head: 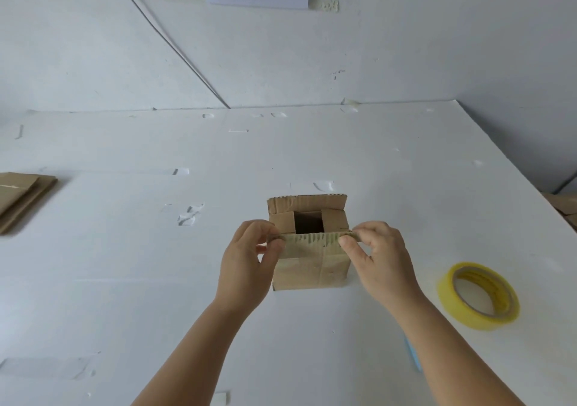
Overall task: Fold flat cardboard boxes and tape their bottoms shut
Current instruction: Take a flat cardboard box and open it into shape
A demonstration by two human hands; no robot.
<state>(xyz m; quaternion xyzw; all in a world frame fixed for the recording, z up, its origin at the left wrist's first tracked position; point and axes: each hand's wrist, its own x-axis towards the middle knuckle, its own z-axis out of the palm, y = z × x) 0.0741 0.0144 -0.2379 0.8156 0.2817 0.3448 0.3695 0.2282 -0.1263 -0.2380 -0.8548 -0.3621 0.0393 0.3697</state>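
We see a small box [309, 243] standing on the white desk [125, 281], its open end up. The two short side flaps are folded in over the dark opening, the far flap stands up, and the near flap is held at its two corners. Our left hand [246, 265] pinches the near flap's left corner between thumb and fingers; our right hand [379, 259] pinches its right corner the same way, so each grip is pressed together on the cardboard. A yellow tape roll [479, 296] lies flat on the desk to the right of the box, apart from it. A stack of flat boxes [22, 196] lies at the left edge.
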